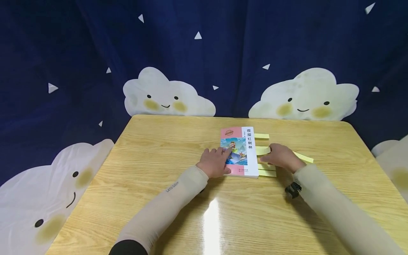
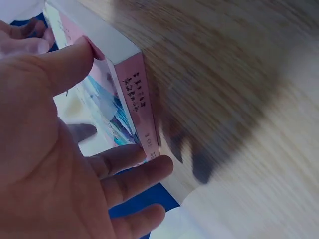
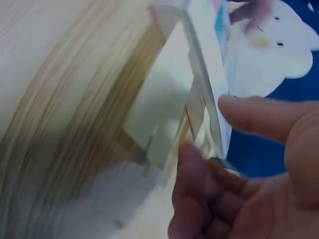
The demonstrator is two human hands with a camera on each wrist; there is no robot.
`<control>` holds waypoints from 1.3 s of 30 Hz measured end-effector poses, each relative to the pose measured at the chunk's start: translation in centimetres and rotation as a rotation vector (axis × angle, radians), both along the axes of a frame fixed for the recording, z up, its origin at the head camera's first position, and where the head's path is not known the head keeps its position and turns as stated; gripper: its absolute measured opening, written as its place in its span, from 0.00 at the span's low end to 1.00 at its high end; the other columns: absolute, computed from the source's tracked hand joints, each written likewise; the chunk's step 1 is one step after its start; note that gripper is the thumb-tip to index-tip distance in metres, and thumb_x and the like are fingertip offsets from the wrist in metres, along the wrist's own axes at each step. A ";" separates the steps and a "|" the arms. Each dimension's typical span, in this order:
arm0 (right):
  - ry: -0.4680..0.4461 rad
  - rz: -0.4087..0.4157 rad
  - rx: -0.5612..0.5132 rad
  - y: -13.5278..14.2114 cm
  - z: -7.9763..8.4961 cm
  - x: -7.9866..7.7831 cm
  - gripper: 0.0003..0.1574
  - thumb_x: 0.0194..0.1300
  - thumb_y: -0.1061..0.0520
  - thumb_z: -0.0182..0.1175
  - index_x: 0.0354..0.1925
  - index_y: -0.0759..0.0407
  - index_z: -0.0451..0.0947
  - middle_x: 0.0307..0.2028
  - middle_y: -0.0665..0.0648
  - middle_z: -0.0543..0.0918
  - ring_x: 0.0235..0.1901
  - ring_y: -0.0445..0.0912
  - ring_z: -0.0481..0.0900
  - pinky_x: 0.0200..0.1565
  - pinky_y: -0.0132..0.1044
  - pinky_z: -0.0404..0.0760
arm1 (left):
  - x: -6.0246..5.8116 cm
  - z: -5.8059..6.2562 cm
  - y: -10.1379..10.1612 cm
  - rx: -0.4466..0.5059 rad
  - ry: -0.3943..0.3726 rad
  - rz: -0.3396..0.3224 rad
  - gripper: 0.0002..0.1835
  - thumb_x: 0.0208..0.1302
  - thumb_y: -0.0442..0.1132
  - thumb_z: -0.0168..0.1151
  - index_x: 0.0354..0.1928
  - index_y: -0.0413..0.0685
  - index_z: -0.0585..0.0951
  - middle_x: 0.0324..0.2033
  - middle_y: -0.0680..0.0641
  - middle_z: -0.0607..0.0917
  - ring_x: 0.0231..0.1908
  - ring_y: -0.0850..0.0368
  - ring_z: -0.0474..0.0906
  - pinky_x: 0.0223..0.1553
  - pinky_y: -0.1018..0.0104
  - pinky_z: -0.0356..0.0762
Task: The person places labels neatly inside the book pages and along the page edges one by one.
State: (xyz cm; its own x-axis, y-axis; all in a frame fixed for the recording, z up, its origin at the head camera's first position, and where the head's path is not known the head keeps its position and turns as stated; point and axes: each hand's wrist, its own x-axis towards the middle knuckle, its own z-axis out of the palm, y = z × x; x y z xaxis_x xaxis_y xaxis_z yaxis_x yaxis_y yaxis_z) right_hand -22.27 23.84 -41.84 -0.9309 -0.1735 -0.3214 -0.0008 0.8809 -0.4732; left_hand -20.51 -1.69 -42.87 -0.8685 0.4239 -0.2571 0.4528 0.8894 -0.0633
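A pink-and-white paperback book [image 1: 236,170] lies flat with its cover up. Its pink spine [image 2: 137,94] shows in the left wrist view. My left hand [image 1: 215,162] rests on the book's left side, thumb over the cover and the other fingers spread by the spine. Pale yellow paper strips [image 1: 262,136] stick out from the page edge on the right. My right hand [image 1: 284,157] is beside that edge, its curled fingers at the end of a middle strip [image 1: 262,151] that bends upward. In the right wrist view, nearer strips [image 3: 162,89] jut from the pages.
Another yellow strip [image 1: 304,157] lies on the wooden table [image 1: 165,141] to the right of my right hand. Behind the table hangs a dark blue curtain [image 1: 229,53] with smiling clouds. A dark band [image 1: 293,190] sits at my right wrist.
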 end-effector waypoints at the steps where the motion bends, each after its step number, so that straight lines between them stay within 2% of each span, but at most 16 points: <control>1: 0.057 -0.010 0.057 -0.2 0.1 0.4 0.32 0.63 0.47 0.63 0.50 0.74 0.71 0.40 0.69 0.82 0.34 0.56 0.78 0.35 0.45 0.77 | 0.0 0.0 0.0 -0.005 0.000 -0.008 0.40 0.69 0.65 0.52 0.78 0.63 0.56 0.73 0.51 0.65 0.69 0.50 0.67 0.67 0.49 0.66; 3: 0.182 -0.006 0.148 -0.7 0.3 1.2 0.40 0.63 0.48 0.64 0.61 0.76 0.66 0.54 0.76 0.76 0.47 0.65 0.77 0.43 0.55 0.79 | 0.0 0.1 0.0 -0.011 -0.005 -0.020 0.38 0.69 0.65 0.51 0.78 0.70 0.54 0.73 0.52 0.65 0.69 0.50 0.66 0.66 0.49 0.66; 5: 0.309 0.045 0.214 -1.4 0.3 1.8 0.42 0.63 0.50 0.65 0.65 0.73 0.65 0.60 0.77 0.71 0.56 0.70 0.72 0.51 0.63 0.77 | 0.0 0.2 0.0 -0.026 -0.008 -0.022 0.37 0.69 0.66 0.51 0.77 0.72 0.56 0.73 0.52 0.64 0.69 0.50 0.65 0.66 0.48 0.65; 8: 0.462 0.220 0.257 -2.4 -0.2 2.4 0.36 0.62 0.51 0.66 0.64 0.66 0.71 0.63 0.74 0.71 0.62 0.71 0.68 0.56 0.66 0.74 | -0.2 0.3 0.0 -0.047 -0.006 -0.028 0.37 0.69 0.67 0.50 0.77 0.73 0.57 0.73 0.53 0.64 0.70 0.51 0.63 0.67 0.47 0.64; 11: 0.520 0.401 0.259 -3.3 -1.0 2.5 0.29 0.63 0.51 0.65 0.61 0.60 0.77 0.63 0.69 0.75 0.63 0.67 0.70 0.57 0.65 0.75 | -0.3 0.3 -0.1 -0.066 -0.006 -0.041 0.37 0.69 0.67 0.49 0.77 0.72 0.57 0.75 0.55 0.61 0.72 0.51 0.60 0.69 0.47 0.62; 14: 0.512 0.479 0.235 -4.0 -1.8 2.6 0.27 0.64 0.51 0.64 0.60 0.58 0.79 0.62 0.67 0.77 0.63 0.65 0.72 0.55 0.64 0.78 | -0.6 0.3 -0.4 -0.072 -0.014 -0.043 0.37 0.70 0.67 0.48 0.77 0.70 0.57 0.77 0.56 0.58 0.75 0.50 0.57 0.71 0.46 0.61; 17: 0.496 0.489 0.212 -4.5 -2.3 2.6 0.27 0.65 0.51 0.64 0.60 0.59 0.79 0.62 0.68 0.77 0.62 0.65 0.75 0.55 0.63 0.77 | -1.0 0.2 -0.8 -0.063 -0.028 -0.031 0.37 0.70 0.67 0.48 0.77 0.70 0.56 0.78 0.57 0.56 0.76 0.50 0.55 0.73 0.45 0.60; 24: 0.485 0.477 0.215 -5.0 -2.6 2.6 0.28 0.65 0.50 0.64 0.61 0.58 0.78 0.61 0.68 0.78 0.61 0.65 0.76 0.57 0.63 0.76 | -1.4 0.1 -1.6 -0.018 -0.055 -0.025 0.37 0.70 0.65 0.50 0.78 0.69 0.56 0.78 0.57 0.55 0.77 0.49 0.54 0.77 0.43 0.48; 34: 0.470 0.473 0.147 -5.1 -2.5 2.8 0.28 0.66 0.54 0.63 0.61 0.64 0.77 0.61 0.71 0.77 0.62 0.66 0.73 0.64 0.62 0.71 | -1.6 0.0 -1.7 -0.025 -0.063 -0.042 0.38 0.72 0.65 0.47 0.79 0.67 0.52 0.79 0.56 0.52 0.78 0.51 0.51 0.77 0.45 0.50; 39: 0.445 0.438 0.124 -5.3 -2.6 3.0 0.27 0.66 0.55 0.63 0.61 0.64 0.77 0.62 0.71 0.76 0.63 0.66 0.72 0.63 0.63 0.70 | -1.5 -0.3 -1.8 0.014 -0.074 -0.043 0.37 0.72 0.63 0.48 0.79 0.66 0.53 0.79 0.54 0.52 0.79 0.50 0.49 0.77 0.45 0.51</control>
